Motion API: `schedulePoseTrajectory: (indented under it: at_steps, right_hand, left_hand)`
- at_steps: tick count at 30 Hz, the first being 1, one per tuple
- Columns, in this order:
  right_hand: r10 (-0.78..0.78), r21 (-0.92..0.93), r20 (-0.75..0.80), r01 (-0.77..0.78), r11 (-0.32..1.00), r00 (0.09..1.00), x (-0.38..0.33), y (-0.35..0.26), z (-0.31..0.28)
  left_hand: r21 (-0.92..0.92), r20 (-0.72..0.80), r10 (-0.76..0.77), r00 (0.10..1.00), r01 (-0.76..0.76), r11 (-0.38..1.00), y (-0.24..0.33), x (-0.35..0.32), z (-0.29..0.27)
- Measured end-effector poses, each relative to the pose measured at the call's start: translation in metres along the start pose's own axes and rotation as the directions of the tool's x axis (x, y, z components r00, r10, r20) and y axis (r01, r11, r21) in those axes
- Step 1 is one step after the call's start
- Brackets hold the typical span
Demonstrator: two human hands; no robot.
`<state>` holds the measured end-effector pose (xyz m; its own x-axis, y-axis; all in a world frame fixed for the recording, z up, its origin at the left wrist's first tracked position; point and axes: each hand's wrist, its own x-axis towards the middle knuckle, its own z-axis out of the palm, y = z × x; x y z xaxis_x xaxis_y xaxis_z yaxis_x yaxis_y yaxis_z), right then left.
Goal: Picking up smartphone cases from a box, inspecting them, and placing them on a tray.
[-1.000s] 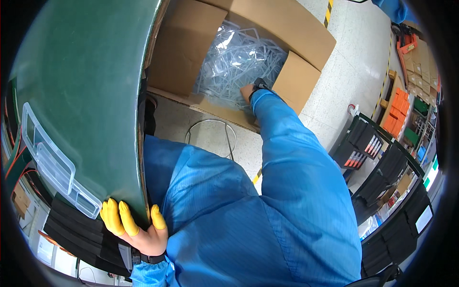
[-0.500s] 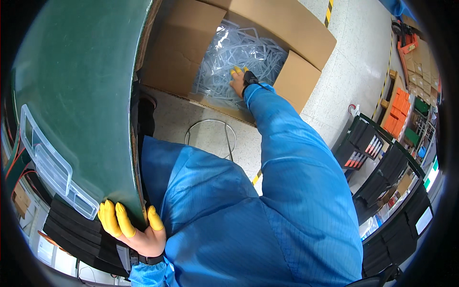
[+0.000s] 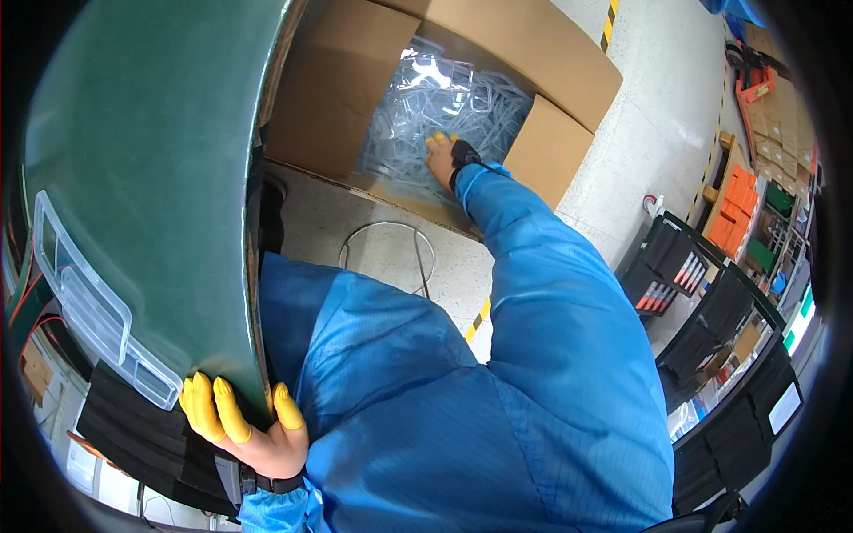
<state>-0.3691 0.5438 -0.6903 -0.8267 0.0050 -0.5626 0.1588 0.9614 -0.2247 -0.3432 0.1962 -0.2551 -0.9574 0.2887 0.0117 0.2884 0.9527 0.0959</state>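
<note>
Yellow-tipped fingers [image 3: 442,139] of the right hand [image 3: 441,157] press flat into the clear plastic pieces [image 3: 435,102] filling the open cardboard box [image 3: 338,107] on the floor, while the left hand [image 3: 253,428] grips the green table [image 3: 151,178] edge.

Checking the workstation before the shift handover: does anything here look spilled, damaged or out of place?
Nothing stands out. The clear plastic pieces lie bagged inside the open brown cardboard box, where the right hand rests on them. The left hand grips the green table's edge. No spill shows.
</note>
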Motion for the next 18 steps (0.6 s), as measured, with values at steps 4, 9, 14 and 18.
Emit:
schedulePoseTrajectory:
  at_steps: [4,9,14,18]
  right_hand:
    - [-0.248,-0.241,-0.042,0.232,0.943,0.968,0.011,0.027,0.021]
    - [0.206,-0.079,0.287,-0.191,0.978,0.935,0.02,0.001,-0.012]
    - [0.215,-0.099,0.396,-0.191,0.977,0.893,0.054,0.041,0.068]
    - [0.064,-0.249,0.516,0.079,0.965,0.854,0.047,0.005,0.02]
  left_hand:
    - [-0.013,-0.008,0.015,1.0,-0.015,1.0,-0.001,0.0,0.004]
    - [0.0,-0.018,0.01,1.0,-0.01,1.0,0.0,-0.002,0.003]
    - [-0.004,0.001,0.008,1.0,-0.008,1.0,-0.001,0.001,0.004]
    - [0.035,0.0,-0.007,1.0,0.007,0.999,0.001,0.001,0.001]
